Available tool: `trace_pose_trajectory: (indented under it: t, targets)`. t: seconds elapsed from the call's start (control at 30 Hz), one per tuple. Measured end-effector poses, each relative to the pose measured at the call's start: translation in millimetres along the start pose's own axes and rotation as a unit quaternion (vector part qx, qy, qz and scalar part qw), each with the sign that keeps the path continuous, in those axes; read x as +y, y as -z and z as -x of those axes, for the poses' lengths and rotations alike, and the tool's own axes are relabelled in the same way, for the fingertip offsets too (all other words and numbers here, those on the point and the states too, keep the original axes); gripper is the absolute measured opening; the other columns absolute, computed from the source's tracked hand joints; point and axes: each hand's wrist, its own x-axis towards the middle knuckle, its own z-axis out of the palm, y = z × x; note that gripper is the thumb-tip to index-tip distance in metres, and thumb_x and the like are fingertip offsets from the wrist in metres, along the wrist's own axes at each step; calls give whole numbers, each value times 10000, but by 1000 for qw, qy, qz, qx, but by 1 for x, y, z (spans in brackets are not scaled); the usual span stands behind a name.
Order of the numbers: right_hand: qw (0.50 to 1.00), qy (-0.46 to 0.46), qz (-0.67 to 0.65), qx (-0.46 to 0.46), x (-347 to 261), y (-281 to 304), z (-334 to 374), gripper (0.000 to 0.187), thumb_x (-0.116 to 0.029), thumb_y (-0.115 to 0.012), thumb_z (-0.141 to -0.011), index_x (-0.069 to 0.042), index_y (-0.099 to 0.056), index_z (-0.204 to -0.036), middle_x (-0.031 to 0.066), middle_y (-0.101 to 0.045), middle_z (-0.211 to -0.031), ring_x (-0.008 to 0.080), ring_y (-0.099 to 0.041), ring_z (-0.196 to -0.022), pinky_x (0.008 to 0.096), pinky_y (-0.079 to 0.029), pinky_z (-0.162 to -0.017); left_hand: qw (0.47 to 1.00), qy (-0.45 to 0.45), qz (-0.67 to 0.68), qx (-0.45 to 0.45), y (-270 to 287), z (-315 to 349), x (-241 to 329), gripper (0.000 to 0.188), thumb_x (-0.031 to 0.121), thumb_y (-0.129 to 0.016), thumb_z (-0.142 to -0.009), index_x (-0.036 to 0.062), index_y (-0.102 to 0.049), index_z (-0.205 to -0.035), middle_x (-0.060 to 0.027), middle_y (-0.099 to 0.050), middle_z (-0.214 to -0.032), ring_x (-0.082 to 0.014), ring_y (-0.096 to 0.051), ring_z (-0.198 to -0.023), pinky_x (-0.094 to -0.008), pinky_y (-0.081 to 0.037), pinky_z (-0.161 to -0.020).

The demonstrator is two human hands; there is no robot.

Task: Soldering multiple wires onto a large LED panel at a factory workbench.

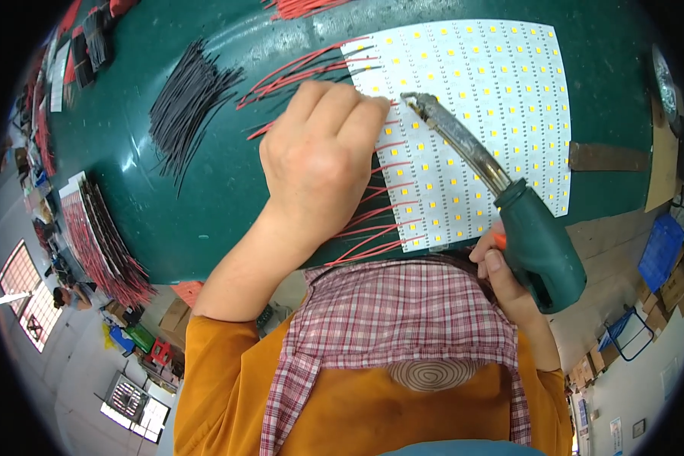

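A white LED board [501,83] with rows of small yellow chips lies on the green table. Short red wires [391,188] run from its left edge, with black ones among them near the top. My left hand [319,148] is closed at that edge, its fingertips pinching a red wire against the board; the hand covers most of the wire. In my right hand [501,270], at the board's lower right, is a green-handled soldering gun [539,235]. Its metal tip reaches up and left over the board, close to the left fingertips.
A pile of black wires [190,106] lies left of the board on the green table [205,228]. Farther left, a wired strip bundle [102,235] hangs at the table's edge. More red wires [308,7] lie at the far edge. A brown strip [608,157] adjoins the board's right side.
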Motion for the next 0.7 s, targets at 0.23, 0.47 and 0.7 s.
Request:
trace_pose_trajectory:
  t: [0.23,0.47,0.7]
  targets:
    - [999,24,34,-34,0,3,0,24,-18,-568,-818,-22,-582,-837,64,-599,-754,173,-583,-710,278,-476,-648,1000,-3,-26,-9,0,0,4,186,24,-639,-619,77,-625,-797,-17,-553,-715,-178,-554,-681,-271,-453,-522]
    - [998,44,34,-32,4,2,1,251,-168,-519,-886,-28,-473,-1089,50,-553,-766,74,-473,-601,215,-413,-554,998,-26,-58,3,-3,2,1,183,85,-612,-600,82,-608,-784,-4,-540,-732,-155,-547,-693,-247,-445,-479]
    - [999,8,-32,7,-4,1,2,39,-47,-566,-841,-16,-590,-846,51,-607,-765,140,-581,-720,271,-473,-648,999,-14,-51,-1,-2,2,4,165,82,-606,-604,89,-600,-768,-6,-534,-727,-161,-540,-680,-256,-444,-485]
